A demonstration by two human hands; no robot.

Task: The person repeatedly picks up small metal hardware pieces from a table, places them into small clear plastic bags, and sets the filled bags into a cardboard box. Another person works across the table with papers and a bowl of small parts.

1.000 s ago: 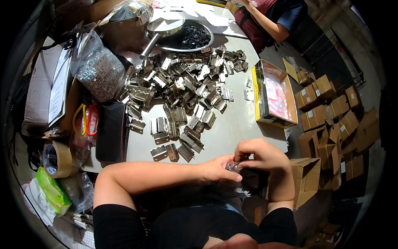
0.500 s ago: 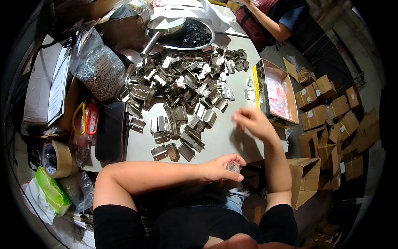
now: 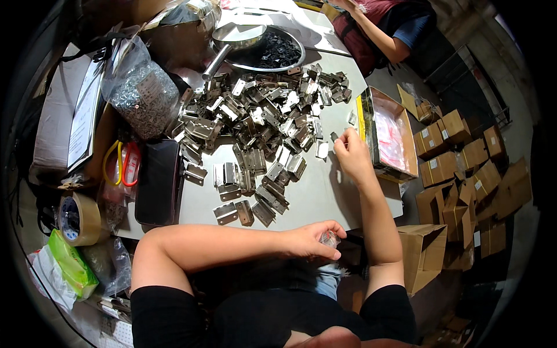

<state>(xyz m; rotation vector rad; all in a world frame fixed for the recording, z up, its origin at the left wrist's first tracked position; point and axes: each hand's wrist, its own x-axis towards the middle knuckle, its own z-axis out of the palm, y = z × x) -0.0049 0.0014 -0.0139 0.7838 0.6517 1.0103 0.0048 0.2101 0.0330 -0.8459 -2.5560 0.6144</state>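
Note:
My right hand (image 3: pixel 354 155) is over the right side of the table, thumb and fingers pinched on a small dark metal piece (image 3: pixel 334 137). Just left of those fingers lies a small shiny metal plate (image 3: pixel 321 149). Another small plate (image 3: pixel 352 118) rests by the open box. Near the table's front edge, my left hand (image 3: pixel 307 240) curls around a small crumpled clear plastic bag (image 3: pixel 329 238); its contents I cannot make out. A large heap of bent metal brackets (image 3: pixel 261 116) fills the middle of the table, several lying toward the front.
An open box (image 3: pixel 413 142) of clear plastic bags stands at the right. At the back, a metal scoop (image 3: pixel 238 36) lies across a bowl (image 3: pixel 303 55) of black parts. A bag of screws (image 3: pixel 142 98), scissors (image 3: pixel 120 168) and a black phone-like case (image 3: pixel 156 182) line the left. Cartons (image 3: pixel 438 165) cover the floor.
My right hand has moved slightly farther away and its fingers have closed on the small dark piece. The left hand stays around the plastic bag. The whole view has shifted a little.

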